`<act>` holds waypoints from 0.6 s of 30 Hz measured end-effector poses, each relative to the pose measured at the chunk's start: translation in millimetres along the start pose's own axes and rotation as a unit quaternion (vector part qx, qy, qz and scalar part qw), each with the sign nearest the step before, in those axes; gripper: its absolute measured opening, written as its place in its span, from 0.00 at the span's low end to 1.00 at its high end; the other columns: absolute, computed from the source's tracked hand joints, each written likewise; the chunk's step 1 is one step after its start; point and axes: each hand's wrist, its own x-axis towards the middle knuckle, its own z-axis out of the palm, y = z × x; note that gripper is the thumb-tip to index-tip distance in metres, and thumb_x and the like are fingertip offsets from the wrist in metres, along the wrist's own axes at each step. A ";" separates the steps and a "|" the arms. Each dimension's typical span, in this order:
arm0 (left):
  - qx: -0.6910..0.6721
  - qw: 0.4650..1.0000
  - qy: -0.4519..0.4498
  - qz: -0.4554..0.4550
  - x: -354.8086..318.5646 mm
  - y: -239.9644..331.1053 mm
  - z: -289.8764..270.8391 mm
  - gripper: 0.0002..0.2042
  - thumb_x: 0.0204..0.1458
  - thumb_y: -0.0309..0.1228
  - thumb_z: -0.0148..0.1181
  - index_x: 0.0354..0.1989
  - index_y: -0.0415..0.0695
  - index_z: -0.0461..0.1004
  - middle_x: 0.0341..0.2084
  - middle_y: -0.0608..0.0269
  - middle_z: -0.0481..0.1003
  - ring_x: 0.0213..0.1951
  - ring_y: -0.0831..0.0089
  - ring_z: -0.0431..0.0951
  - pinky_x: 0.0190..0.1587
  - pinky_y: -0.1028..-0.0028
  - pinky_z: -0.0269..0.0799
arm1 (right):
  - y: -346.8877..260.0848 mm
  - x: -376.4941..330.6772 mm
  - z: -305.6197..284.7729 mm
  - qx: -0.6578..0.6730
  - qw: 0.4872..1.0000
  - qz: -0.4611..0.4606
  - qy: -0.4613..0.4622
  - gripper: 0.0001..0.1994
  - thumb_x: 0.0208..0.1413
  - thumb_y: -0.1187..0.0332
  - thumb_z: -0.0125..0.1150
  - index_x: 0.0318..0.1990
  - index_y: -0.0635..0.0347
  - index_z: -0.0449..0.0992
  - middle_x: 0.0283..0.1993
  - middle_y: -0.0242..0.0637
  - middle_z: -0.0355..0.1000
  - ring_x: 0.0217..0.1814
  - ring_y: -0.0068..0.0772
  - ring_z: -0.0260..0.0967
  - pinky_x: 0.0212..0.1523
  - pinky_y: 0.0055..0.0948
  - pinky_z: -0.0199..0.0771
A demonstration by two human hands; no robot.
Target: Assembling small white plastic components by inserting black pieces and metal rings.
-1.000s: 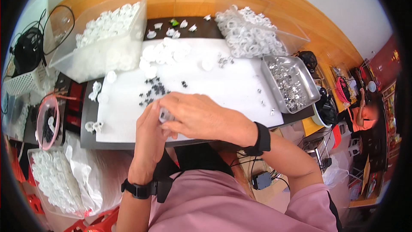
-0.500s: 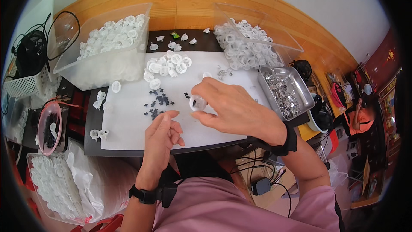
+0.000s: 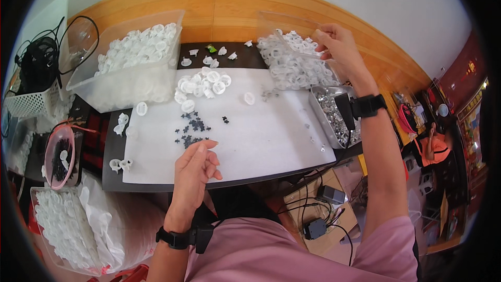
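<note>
My left hand (image 3: 195, 164) hovers over the front of the white sheet (image 3: 261, 146), thumb stretched out and fingers loosely curled apart, with nothing visible in it. Just beyond it lie small black cross-shaped pieces (image 3: 194, 124). My right hand (image 3: 338, 48) is at the clear bin (image 3: 292, 21) at the back right, above the white plastic caps (image 3: 292, 60). Its fingers are bent together; whether something is between them is hidden. A single white cap (image 3: 249, 98) rests on the sheet, right of a pile of white caps (image 3: 206, 83).
A metal tray (image 3: 334, 120) of small shiny parts sits at the right, under my right forearm. A large bin (image 3: 125, 89) of white caps stands at the back left. Near the left edge is a pink basket (image 3: 59, 156). Another person (image 3: 436, 149) is at the far right.
My right hand has moved from the sheet's middle, where it held a white part, up and right to the clear bin. My left hand has barely moved.
</note>
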 end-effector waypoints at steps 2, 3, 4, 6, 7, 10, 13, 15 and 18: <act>0.003 1.000 0.003 -0.003 0.4 -0.7 1.0 0.15 0.63 0.33 0.45 0.46 0.34 0.71 0.24 0.64 0.71 0.20 0.82 0.62 0.26 0.76 0.70 | -7.0 -10.4 6.5 0.025 0.999 -0.008 -0.041 0.15 0.56 0.66 0.56 0.43 0.72 0.71 0.34 0.40 0.72 0.29 0.25 0.71 0.24 0.21 0.72; 0.009 1.000 0.002 -0.002 1.2 -0.4 1.2 0.15 0.63 0.33 0.45 0.46 0.34 0.71 0.25 0.65 0.71 0.20 0.83 0.62 0.27 0.77 0.70 | -12.1 -19.3 14.7 0.050 0.996 -0.015 -0.079 0.14 0.56 0.66 0.56 0.43 0.71 0.71 0.34 0.39 0.72 0.29 0.25 0.71 0.24 0.22 0.72; 0.015 1.000 0.001 0.000 2.0 0.3 1.1 0.14 0.62 0.33 0.45 0.46 0.34 0.71 0.25 0.65 0.71 0.20 0.83 0.63 0.27 0.77 0.70 | -16.6 -28.1 26.6 0.052 0.995 -0.012 -0.082 0.14 0.56 0.66 0.56 0.43 0.71 0.71 0.34 0.39 0.72 0.29 0.25 0.71 0.24 0.22 0.72; 0.021 1.000 0.007 -0.001 1.8 1.2 -1.0 0.14 0.62 0.33 0.46 0.45 0.34 0.72 0.25 0.65 0.71 0.20 0.83 0.63 0.27 0.77 0.70 | -27.0 -45.1 57.1 0.028 0.967 -0.027 -0.252 0.13 0.54 0.68 0.56 0.43 0.68 0.72 0.35 0.41 0.73 0.29 0.28 0.72 0.25 0.25 0.73; 0.026 1.000 0.008 0.001 1.9 1.7 -1.5 0.14 0.62 0.33 0.46 0.45 0.34 0.72 0.25 0.66 0.71 0.21 0.83 0.63 0.27 0.77 0.70 | -27.6 -50.6 72.1 -0.028 0.956 -0.061 -0.285 0.12 0.53 0.69 0.56 0.43 0.67 0.72 0.35 0.43 0.73 0.31 0.33 0.73 0.28 0.29 0.74; 0.015 1.000 0.006 0.003 0.6 1.7 -1.5 0.14 0.62 0.33 0.46 0.45 0.34 0.72 0.25 0.66 0.71 0.21 0.83 0.63 0.27 0.77 0.71 | -7.4 -51.1 106.5 -0.165 0.907 -0.171 -0.347 0.15 0.52 0.70 0.55 0.47 0.66 0.70 0.40 0.47 0.72 0.35 0.41 0.73 0.35 0.34 0.75; 0.007 1.000 -0.003 -0.002 2.2 -0.2 -0.4 0.14 0.63 0.34 0.46 0.45 0.34 0.72 0.24 0.65 0.69 0.21 0.83 0.62 0.28 0.76 0.71 | 16.3 -56.0 129.7 -0.303 0.856 -0.191 -0.372 0.18 0.51 0.72 0.53 0.51 0.65 0.68 0.45 0.51 0.68 0.41 0.49 0.71 0.41 0.39 0.73; 0.006 1.000 -0.001 -0.003 1.4 0.3 -0.9 0.14 0.63 0.34 0.46 0.44 0.34 0.72 0.24 0.65 0.69 0.21 0.83 0.62 0.27 0.76 0.71 | 16.7 -60.2 138.3 -0.357 0.845 -0.139 -0.372 0.18 0.50 0.73 0.52 0.51 0.65 0.68 0.46 0.54 0.67 0.44 0.54 0.70 0.45 0.42 0.72; 0.001 1.000 -0.002 -0.005 1.1 -0.1 -2.8 0.14 0.63 0.33 0.46 0.44 0.35 0.72 0.24 0.65 0.69 0.21 0.83 0.62 0.27 0.76 0.71 | 12.7 -65.7 146.2 -0.382 0.841 -0.111 -0.367 0.17 0.49 0.74 0.51 0.48 0.67 0.68 0.45 0.56 0.67 0.46 0.56 0.69 0.47 0.44 0.70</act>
